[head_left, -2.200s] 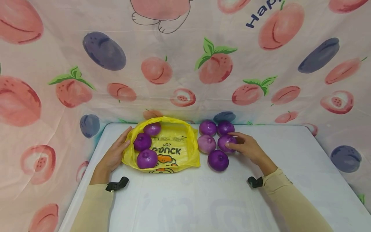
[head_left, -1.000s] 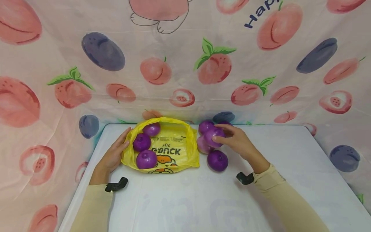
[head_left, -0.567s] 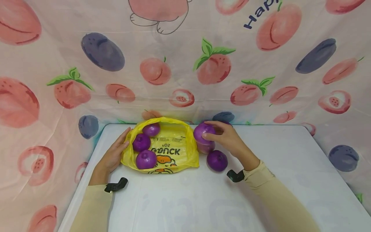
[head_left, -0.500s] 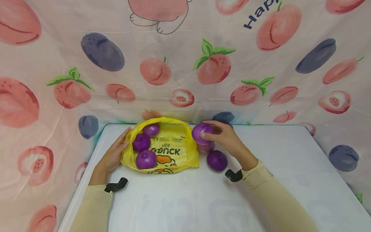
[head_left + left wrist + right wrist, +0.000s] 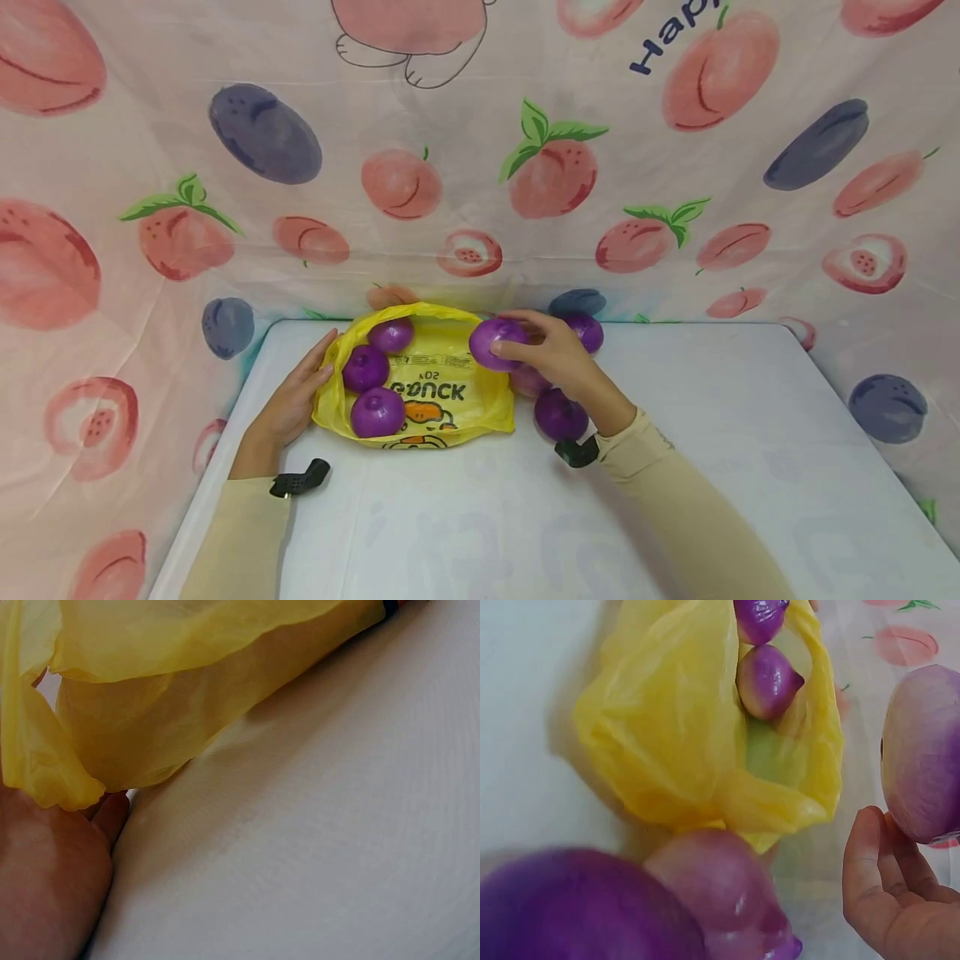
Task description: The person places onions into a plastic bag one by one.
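Note:
A yellow plastic bag (image 5: 491, 400) lies with its mouth open, three red onions (image 5: 378, 412) along its left inside. At its left rim my left hand (image 5: 296, 396) holds the plastic with thumb and fingers; in the left wrist view the yellow film (image 5: 150, 727) hangs over that hand (image 5: 52, 877). Just over the right rim, my right hand (image 5: 558, 354) grips a purple onion (image 5: 495, 343) between thumb and fingers. The right wrist view shows this held onion (image 5: 926, 754) above the fingers (image 5: 862, 862).
Right of the bag are a paler onion (image 5: 528, 381), a dark one (image 5: 561, 415) partly behind the wrist camera (image 5: 577, 452), and another (image 5: 588, 332) by the fruit-print backdrop (image 5: 555, 179). All rest on a white table (image 5: 450, 517).
My right hand has lifted an onion from the right-hand group and carried it left to the bag's right rim. The left hand has stayed at the left rim.

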The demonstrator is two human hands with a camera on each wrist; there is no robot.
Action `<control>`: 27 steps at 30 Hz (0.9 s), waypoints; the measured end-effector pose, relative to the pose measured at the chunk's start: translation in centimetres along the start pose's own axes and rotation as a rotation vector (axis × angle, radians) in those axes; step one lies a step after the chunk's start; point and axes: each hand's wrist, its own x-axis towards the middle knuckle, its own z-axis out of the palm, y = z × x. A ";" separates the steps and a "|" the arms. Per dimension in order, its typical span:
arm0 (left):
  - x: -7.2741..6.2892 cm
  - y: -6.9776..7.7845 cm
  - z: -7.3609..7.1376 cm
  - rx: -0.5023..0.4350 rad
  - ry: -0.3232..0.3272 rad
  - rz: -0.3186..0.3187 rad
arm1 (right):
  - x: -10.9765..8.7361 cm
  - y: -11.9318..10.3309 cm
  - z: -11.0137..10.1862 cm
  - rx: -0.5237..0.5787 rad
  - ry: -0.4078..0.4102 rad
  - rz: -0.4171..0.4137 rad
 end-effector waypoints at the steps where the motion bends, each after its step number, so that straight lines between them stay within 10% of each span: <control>1: 0.0 0.0 0.0 0.002 0.001 -0.001 | 0.1 0.0 0.2 0.007 -0.002 -0.002; 27: 0.0 0.0 -0.1 -0.010 -0.013 0.002 | 2.7 -0.4 5.4 0.165 -0.032 0.021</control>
